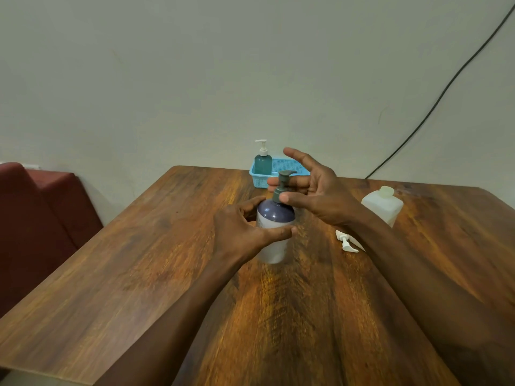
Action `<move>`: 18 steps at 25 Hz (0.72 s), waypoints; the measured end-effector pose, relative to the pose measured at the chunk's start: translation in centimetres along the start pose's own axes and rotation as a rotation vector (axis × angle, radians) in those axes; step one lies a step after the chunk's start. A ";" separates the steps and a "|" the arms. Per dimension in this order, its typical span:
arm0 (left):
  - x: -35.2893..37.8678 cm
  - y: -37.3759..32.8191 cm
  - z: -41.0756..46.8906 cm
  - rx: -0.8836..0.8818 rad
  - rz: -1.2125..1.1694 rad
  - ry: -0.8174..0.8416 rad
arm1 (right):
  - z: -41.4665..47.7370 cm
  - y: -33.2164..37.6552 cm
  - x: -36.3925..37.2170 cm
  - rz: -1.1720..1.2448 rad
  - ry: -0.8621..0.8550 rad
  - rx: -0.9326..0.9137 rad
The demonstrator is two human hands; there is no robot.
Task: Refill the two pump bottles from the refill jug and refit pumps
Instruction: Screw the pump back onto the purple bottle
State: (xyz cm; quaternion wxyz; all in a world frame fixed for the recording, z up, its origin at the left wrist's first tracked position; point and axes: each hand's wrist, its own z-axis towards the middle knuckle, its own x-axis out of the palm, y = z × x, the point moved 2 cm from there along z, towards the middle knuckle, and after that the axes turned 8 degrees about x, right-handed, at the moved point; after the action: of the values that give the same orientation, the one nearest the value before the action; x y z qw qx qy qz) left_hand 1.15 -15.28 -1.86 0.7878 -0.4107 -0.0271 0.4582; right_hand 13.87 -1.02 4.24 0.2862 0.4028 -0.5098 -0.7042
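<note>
Both hands were on the job at mid-table: left hand [245, 228] wrapped round the body of the purple-topped bottle [274, 232], thumb and fingers curled on its shoulder, holding it upright on the wooden table [139, 260]. Right hand [312, 188] sat at the neck, thumb and a fingertip or two pinching the grey pump [282, 185] at its collar, other fingers fanned out loose toward the wall. Bottle's long axis ran straight up, directly betw. the two hands, so any twist would go about that vertical line; right hand was the nearer to the collar, left only the steadier. Looked to me like the pump was being screwed on or off, can't say which, nor how tight it sat. Just right of the forearm lay a loose white pump [347, 240] flat on the wood, and beyond it the pale refill jug [383, 204], cap on, approx. arm's reach. At the far edge a blue basket [281, 175] held a teal bottle [262, 162] w/ white pump fitted. Nothing stood betw. hands and bottle; the loose pump near the right wrist seemed the only thing liable to be knocked.
</note>
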 end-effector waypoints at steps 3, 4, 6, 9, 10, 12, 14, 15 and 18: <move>0.3 -0.2 -0.1 0.019 0.015 0.015 | 0.0 0.6 0.7 -0.232 -0.263 -0.040; 0.4 -0.2 -0.1 0.018 0.010 0.011 | 0.0 0.7 1.1 -0.278 -0.284 -0.045; 0.6 -0.4 0.1 0.022 -0.002 0.002 | 0.2 0.6 1.2 -0.228 -0.185 -0.023; 0.4 -0.5 0.2 0.036 -0.014 -0.006 | 0.0 0.9 0.6 -0.072 0.026 0.010; 0.3 -0.5 0.3 0.036 -0.012 -0.001 | 0.0 1.0 0.4 -0.123 -0.023 -0.012; 0.6 -0.3 0.1 0.028 0.003 0.019 | -0.1 1.4 0.5 -0.322 -0.290 -0.058; 1.2 -0.4 0.0 0.026 0.018 0.032 | -0.1 1.8 1.3 -0.466 -0.452 -0.094; 1.4 -0.5 0.0 0.019 0.013 0.026 | 0.0 1.9 1.6 -0.474 -0.423 -0.095; 1.3 -0.8 0.4 0.000 -0.032 0.014 | 0.2 1.5 1.0 -0.313 -0.076 -0.003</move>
State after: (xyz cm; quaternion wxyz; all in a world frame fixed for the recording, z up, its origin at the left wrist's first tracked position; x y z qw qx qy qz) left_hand 2.37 -14.26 -1.51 0.7951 -0.4136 -0.0280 0.4427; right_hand 13.15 -2.22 5.45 0.1540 0.4501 -0.4501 -0.7557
